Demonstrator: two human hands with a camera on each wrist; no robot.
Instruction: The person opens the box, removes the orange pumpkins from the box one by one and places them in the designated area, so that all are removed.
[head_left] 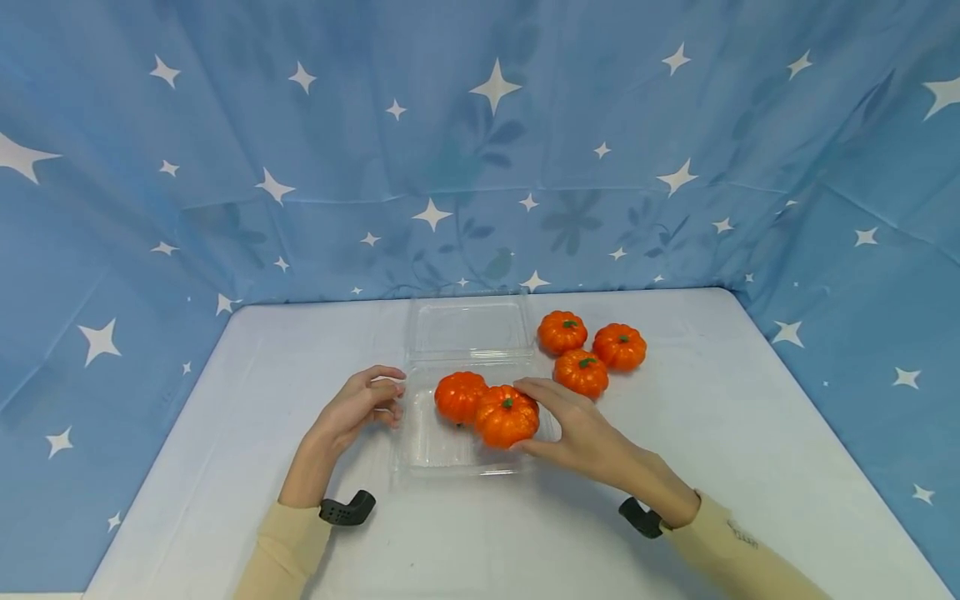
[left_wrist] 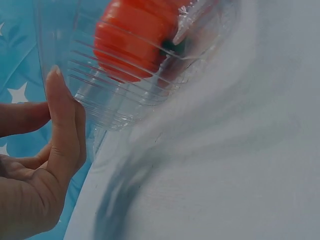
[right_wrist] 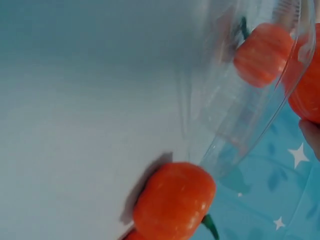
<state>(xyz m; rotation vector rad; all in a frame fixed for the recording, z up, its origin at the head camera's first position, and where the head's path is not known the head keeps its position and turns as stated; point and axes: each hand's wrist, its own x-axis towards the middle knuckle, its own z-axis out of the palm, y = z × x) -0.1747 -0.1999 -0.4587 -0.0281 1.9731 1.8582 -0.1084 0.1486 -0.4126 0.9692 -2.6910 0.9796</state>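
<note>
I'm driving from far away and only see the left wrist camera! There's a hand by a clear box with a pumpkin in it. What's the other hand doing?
Observer: The right hand is holding another pumpkin.

Operator: Cool! Are there any more pumpkins that my camera can't see?

Observer: Yes, three more pumpkins sit in a group on the white table, to the right of the clear box.
</note>
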